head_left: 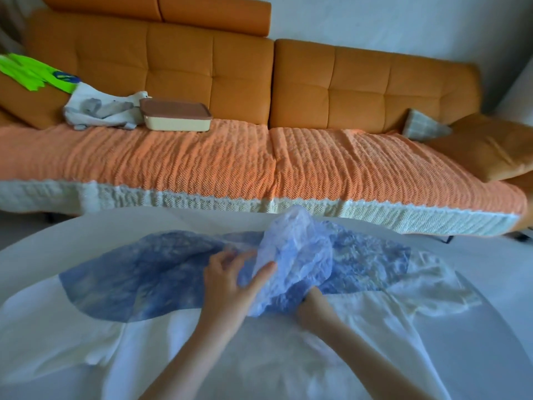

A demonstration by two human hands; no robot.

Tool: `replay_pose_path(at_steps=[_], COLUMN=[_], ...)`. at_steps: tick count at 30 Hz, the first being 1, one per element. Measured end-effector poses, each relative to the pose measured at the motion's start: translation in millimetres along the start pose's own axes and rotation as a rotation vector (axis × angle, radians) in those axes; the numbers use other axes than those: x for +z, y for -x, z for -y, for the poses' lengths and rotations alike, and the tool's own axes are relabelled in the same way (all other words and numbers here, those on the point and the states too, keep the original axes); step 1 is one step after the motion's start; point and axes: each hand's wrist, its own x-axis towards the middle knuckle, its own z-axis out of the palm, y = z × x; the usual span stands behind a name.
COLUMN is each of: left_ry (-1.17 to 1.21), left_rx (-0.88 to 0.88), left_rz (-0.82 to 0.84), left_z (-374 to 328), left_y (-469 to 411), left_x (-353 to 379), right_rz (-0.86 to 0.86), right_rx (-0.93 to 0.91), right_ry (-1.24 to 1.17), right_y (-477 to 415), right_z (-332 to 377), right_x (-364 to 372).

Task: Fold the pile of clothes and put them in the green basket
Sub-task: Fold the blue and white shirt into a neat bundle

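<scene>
White cloth (pixel 86 327), left hand (pixel 230 284), right hand (pixel 313 306) gripping crosswise blue garment (pixel 129 269)

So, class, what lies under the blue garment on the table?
White cloth shows beneath the blue garment, spreading past its edges. The right hand reaches under the raised fold; its fingers are covered, as is anything beneath the garment's middle.
</scene>
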Motion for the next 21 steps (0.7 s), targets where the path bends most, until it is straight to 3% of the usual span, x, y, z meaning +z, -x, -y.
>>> replay_pose_path(at_steps=[3,6,8,10,12,14,16,18,19,21], left_ry=[-0.189,-0.115,-0.199,-0.432,-0.628,-0.641,-0.458,-0.190,-0.082,0.115], left_rx=[0.209,0.347,0.592,0.849,0.956,0.848,0.572,0.130,-0.098,-0.560], left_rz=[-0.046,0.113,0.236,0.374,0.444,0.413,0.232,0.045,0.018,0.130], left_z=[-5.8,-1.1,10.2,22.6,34.5,38.1,28.5,14.7,7.6,-3.2], left_y=[9.3,7.9,14.9,26.4,35.8,39.5,43.2,48.2,50.4,55.6], left_x=[7.9,2.8,1.2,-1.8,-4.2,-9.8,-18.8,-28.8,-33.6,-35.5], right_rz=[-0.261,-0.376,-0.510,-0.586,-0.479,-0.221,-0.018,0.027,0.017,0.038], right_rx=[0.101,0.165,0.201,0.203,0.173,0.232,0.329,0.385,0.402,0.452], right_ry=[-0.239,-0.409,-0.515,-0.515,-0.303,-0.075,0.227,0.552,0.594,0.488], right_y=[17.2,41.3,49.1,50.3,47.9,50.8,53.9,58.8,61.9,68.2], right_z=[6.7,7.4,14.7,31.0,50.5,68.3,65.4,55.3,50.6,48.3], right_x=[-24.0,-52.3,-75.6,-95.6,-104.5,-100.0,-90.8,-87.9,-89.1,-95.3])
